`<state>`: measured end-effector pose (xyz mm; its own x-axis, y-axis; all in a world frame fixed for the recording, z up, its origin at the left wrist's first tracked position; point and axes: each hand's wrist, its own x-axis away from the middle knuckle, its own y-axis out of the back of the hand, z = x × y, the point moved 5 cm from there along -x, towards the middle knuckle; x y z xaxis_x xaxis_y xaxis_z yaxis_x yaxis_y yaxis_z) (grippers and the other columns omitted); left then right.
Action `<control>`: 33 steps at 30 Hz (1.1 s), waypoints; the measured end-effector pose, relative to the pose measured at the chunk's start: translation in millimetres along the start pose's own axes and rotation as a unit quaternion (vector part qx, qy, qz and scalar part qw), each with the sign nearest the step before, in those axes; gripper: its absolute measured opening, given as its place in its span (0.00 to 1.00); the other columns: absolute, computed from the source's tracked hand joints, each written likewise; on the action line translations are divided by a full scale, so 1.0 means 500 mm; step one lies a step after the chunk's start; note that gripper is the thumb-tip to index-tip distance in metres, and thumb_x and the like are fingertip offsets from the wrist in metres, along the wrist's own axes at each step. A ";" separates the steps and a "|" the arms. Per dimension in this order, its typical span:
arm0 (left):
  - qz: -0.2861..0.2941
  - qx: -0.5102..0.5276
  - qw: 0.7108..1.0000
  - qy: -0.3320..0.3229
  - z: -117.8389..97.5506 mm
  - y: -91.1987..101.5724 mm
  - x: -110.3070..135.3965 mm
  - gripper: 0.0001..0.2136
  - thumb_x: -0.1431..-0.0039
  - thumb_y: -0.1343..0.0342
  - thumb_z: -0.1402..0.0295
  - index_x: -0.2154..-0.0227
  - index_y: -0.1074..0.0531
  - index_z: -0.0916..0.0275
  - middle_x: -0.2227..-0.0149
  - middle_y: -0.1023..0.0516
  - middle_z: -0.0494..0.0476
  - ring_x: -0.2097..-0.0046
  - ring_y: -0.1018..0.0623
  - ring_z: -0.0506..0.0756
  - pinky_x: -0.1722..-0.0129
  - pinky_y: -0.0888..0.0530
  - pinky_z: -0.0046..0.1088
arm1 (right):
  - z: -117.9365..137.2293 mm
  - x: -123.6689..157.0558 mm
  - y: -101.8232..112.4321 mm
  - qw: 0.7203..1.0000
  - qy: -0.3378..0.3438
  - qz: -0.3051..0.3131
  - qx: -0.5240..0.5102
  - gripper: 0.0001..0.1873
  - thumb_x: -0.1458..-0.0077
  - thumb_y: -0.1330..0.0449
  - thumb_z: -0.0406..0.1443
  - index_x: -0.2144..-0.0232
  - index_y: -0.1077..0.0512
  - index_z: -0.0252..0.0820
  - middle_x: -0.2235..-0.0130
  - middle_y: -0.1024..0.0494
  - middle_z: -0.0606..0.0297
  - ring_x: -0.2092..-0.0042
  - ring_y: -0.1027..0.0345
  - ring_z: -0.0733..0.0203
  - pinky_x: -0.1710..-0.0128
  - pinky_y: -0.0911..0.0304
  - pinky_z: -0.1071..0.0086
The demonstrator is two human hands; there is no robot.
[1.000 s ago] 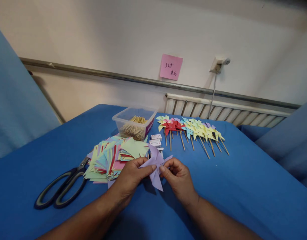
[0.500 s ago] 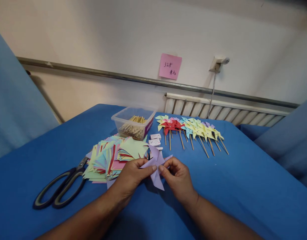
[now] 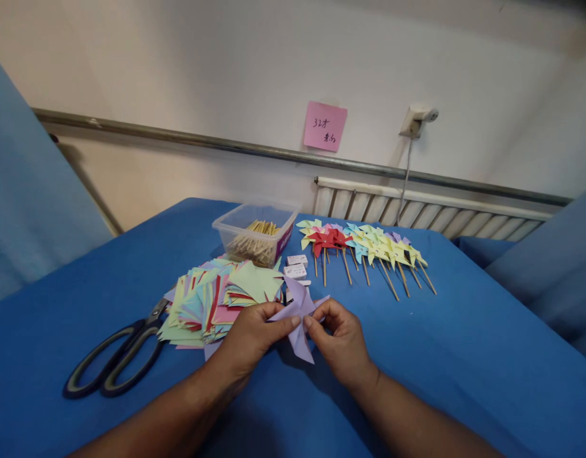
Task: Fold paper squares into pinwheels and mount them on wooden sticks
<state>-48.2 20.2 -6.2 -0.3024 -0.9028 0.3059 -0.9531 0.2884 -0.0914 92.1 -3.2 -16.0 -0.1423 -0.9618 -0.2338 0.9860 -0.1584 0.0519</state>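
Note:
Between my two hands is a purple paper pinwheel (image 3: pixel 300 346), its blades folded in to the centre. My left hand (image 3: pixel 252 331) pinches it from the left, thumb lying near the middle. From the right, my right hand (image 3: pixel 343 337) grips it with thumb and forefinger at the centre. Whether a pin or a stick is at the back cannot be seen. Just left of my left hand lies a messy pile of coloured paper squares (image 3: pixel 197 305). Small white boxes (image 3: pixel 295 272) sit right behind the pinwheel.
Large scissors (image 3: pixel 126 353) lie at the left of the blue-covered table (image 3: pixel 464 356). A clear plastic tub (image 3: pixel 226 230) of short wooden sticks (image 3: pixel 255 242) stands behind the paper. Finished pinwheels on sticks (image 3: pixel 369 245) lie at the back right. A radiator (image 3: pixel 426 210) runs along the wall.

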 end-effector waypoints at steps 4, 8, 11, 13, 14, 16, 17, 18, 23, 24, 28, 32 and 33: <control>0.005 -0.003 1.000 0.003 -0.001 0.000 0.001 0.15 0.60 0.35 0.59 0.74 0.24 0.66 0.75 0.21 0.56 0.74 0.25 0.53 0.73 0.31 0.26 | -0.002 0.000 -0.001 1.000 0.000 0.003 -0.015 0.09 0.52 0.40 0.36 0.79 0.36 0.40 0.78 0.35 0.71 0.75 0.42 0.68 0.75 0.44 0.74; -0.003 -0.009 1.000 0.005 0.000 0.002 -0.001 0.16 0.62 0.35 0.58 0.74 0.25 0.66 0.76 0.21 0.56 0.74 0.25 0.54 0.74 0.31 0.26 | -0.006 0.000 0.000 1.000 0.000 0.005 -0.019 0.10 0.53 0.39 0.37 0.79 0.36 0.40 0.79 0.35 0.72 0.76 0.43 0.68 0.75 0.45 0.74; -0.001 -0.008 1.000 0.003 0.001 0.001 -0.001 0.15 0.62 0.35 0.58 0.75 0.25 0.66 0.76 0.22 0.56 0.75 0.26 0.53 0.74 0.32 0.26 | -0.006 -0.001 0.001 1.000 0.006 0.002 -0.005 0.10 0.53 0.39 0.36 0.79 0.36 0.40 0.78 0.35 0.71 0.75 0.42 0.68 0.75 0.44 0.74; 0.002 -0.009 1.000 0.001 0.000 0.001 -0.001 0.15 0.62 0.35 0.58 0.75 0.24 0.66 0.76 0.22 0.56 0.74 0.26 0.53 0.74 0.32 0.25 | -0.004 -0.001 0.002 1.000 0.012 -0.002 0.009 0.09 0.53 0.39 0.36 0.79 0.35 0.40 0.78 0.34 0.70 0.75 0.42 0.67 0.74 0.43 0.73; 0.001 -0.010 1.000 0.001 0.000 0.001 -0.001 0.15 0.62 0.35 0.58 0.75 0.24 0.66 0.76 0.22 0.55 0.75 0.26 0.53 0.74 0.32 0.25 | -0.003 -0.001 0.002 1.000 0.014 -0.003 0.015 0.09 0.53 0.40 0.35 0.79 0.35 0.40 0.78 0.34 0.70 0.75 0.41 0.67 0.74 0.43 0.73; -0.002 -0.011 1.000 0.003 0.000 0.001 -0.001 0.14 0.62 0.35 0.59 0.75 0.24 0.66 0.76 0.22 0.55 0.75 0.26 0.53 0.75 0.32 0.25 | 0.001 0.000 0.003 1.000 0.020 -0.007 0.023 0.09 0.52 0.40 0.35 0.79 0.36 0.40 0.77 0.34 0.70 0.75 0.41 0.67 0.74 0.43 0.73; -0.002 -0.012 1.000 0.003 -0.001 0.001 -0.001 0.14 0.62 0.35 0.59 0.76 0.24 0.66 0.77 0.22 0.55 0.75 0.26 0.52 0.75 0.33 0.25 | 0.002 0.000 0.003 0.999 0.024 -0.007 0.026 0.08 0.52 0.40 0.34 0.79 0.36 0.40 0.77 0.33 0.70 0.74 0.41 0.67 0.73 0.42 0.73; -0.003 -0.012 1.000 0.003 -0.001 0.001 -0.001 0.14 0.61 0.35 0.59 0.76 0.24 0.66 0.77 0.22 0.55 0.75 0.27 0.52 0.75 0.33 0.25 | 0.004 0.001 0.003 0.999 0.028 -0.006 0.029 0.08 0.52 0.40 0.34 0.79 0.36 0.40 0.77 0.33 0.70 0.74 0.41 0.66 0.73 0.42 0.72; -0.003 -0.022 1.000 -0.005 0.001 0.003 -0.003 0.14 0.61 0.35 0.59 0.76 0.25 0.65 0.78 0.23 0.53 0.75 0.27 0.52 0.75 0.34 0.24 | 0.006 0.001 0.004 0.999 0.037 -0.008 0.039 0.08 0.53 0.40 0.33 0.80 0.36 0.40 0.76 0.32 0.68 0.73 0.40 0.66 0.73 0.42 0.72; -0.001 -0.026 1.000 -0.005 0.002 0.003 -0.004 0.14 0.61 0.35 0.59 0.75 0.25 0.65 0.78 0.23 0.53 0.75 0.27 0.52 0.75 0.34 0.24 | 0.006 0.001 0.004 0.998 0.037 -0.009 0.039 0.08 0.53 0.40 0.33 0.80 0.36 0.40 0.76 0.32 0.68 0.73 0.40 0.66 0.73 0.42 0.72; 0.007 -0.039 0.999 -0.005 0.007 0.004 -0.006 0.15 0.60 0.36 0.58 0.73 0.24 0.66 0.76 0.22 0.55 0.73 0.25 0.54 0.74 0.33 0.25 | 0.008 -0.001 0.003 0.998 0.035 -0.013 0.054 0.08 0.53 0.40 0.33 0.80 0.36 0.40 0.76 0.32 0.69 0.74 0.40 0.66 0.73 0.42 0.72; 0.005 -0.065 0.998 -0.018 0.007 0.006 -0.007 0.14 0.58 0.37 0.58 0.74 0.26 0.66 0.76 0.23 0.53 0.74 0.26 0.53 0.74 0.33 0.25 | 0.008 0.000 0.003 0.997 0.034 -0.014 0.068 0.08 0.53 0.40 0.33 0.80 0.37 0.40 0.76 0.33 0.69 0.74 0.40 0.66 0.73 0.42 0.72; 0.002 -0.071 0.997 -0.023 0.006 0.007 -0.007 0.14 0.58 0.37 0.58 0.75 0.26 0.65 0.77 0.23 0.53 0.74 0.26 0.53 0.74 0.33 0.24 | 0.008 0.000 0.003 0.997 0.035 -0.014 0.070 0.08 0.53 0.40 0.33 0.80 0.37 0.40 0.76 0.33 0.69 0.74 0.40 0.66 0.73 0.42 0.72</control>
<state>-50.4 23.6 -10.4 -0.3089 -0.9145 0.2613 -0.9426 0.3310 0.0442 93.3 -4.3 -12.1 -0.1575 -0.9394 -0.3045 0.9593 -0.2187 0.1785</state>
